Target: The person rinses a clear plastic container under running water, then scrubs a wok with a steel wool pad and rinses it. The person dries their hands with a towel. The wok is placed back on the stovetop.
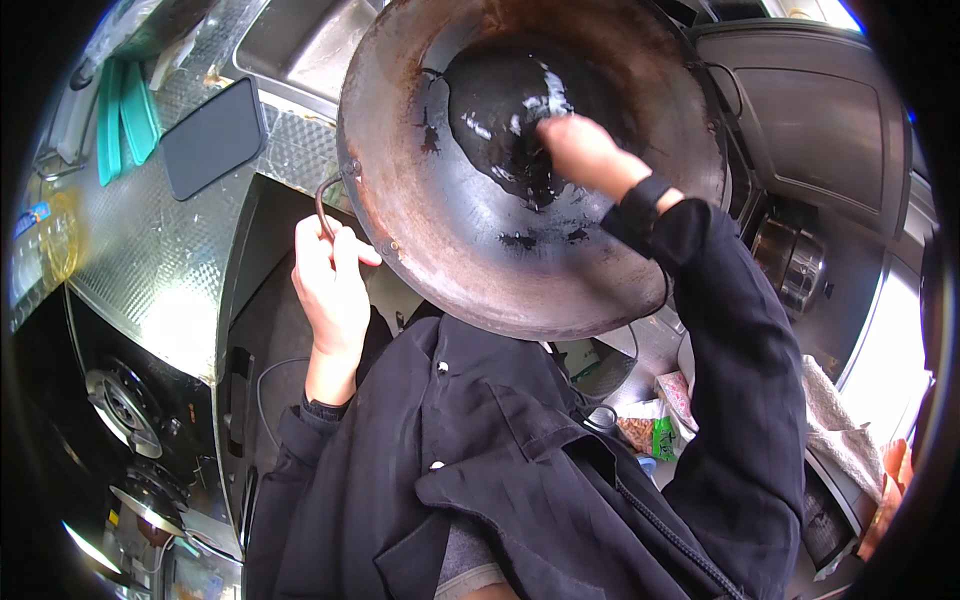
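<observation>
A large, worn steel wok [420, 217] is tilted up in front of my body, its inside facing me. Dark water [487, 94] glistens in its bowl, with wet patches below the pool. My left hand [332, 289] grips the wok's looped metal handle [321, 201] at the left rim. Inside the bowl, my right hand [589, 154] is curled against the wet surface and blurred. Its fingertips are hidden, so whether it holds something cannot be told. A second loop handle [731, 82] sticks out from the far right rim.
Behind the wok lies a metal sink [296, 49]. The textured metal counter [176, 247] carries a flat grey rectangular slab [215, 139] and teal strips [110, 124]. A gas burner [124, 409] sits lower left. Bagged food [637, 427] and a cloth [840, 427] are at right.
</observation>
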A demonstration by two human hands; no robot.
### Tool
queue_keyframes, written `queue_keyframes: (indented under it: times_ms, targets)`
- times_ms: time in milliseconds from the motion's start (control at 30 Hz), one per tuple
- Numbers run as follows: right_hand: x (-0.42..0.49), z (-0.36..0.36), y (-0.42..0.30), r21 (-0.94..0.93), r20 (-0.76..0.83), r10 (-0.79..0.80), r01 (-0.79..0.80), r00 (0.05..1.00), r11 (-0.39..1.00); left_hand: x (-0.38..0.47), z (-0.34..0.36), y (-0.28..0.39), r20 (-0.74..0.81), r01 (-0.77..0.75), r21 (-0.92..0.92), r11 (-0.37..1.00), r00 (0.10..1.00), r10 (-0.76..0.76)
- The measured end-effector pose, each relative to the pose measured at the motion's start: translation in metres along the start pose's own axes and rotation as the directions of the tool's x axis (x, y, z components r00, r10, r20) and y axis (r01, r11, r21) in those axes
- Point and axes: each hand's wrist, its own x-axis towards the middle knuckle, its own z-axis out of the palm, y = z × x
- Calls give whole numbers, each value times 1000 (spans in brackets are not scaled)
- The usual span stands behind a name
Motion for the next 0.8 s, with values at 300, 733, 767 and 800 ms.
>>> queue_keyframes:
  times_ms: [300,733,767,800]
  targets:
    - [-4,7,-19,209,76,-190,171,979,963,-1,0,-1,5,22,-15,1000,1000,-22]
    - [-28,15,-37,285,134,-267,221,954,933,-4,0,0,0,7,38,999,1000,-7]
    - [-28,8,-30,244,193,-194,144,962,959,-4,0,0,-4,12,31,999,1000,-11]
    - [-25,0,-19,209,238,-129,79,963,975,-5,0,1,-4,6,22,1000,1000,-6]
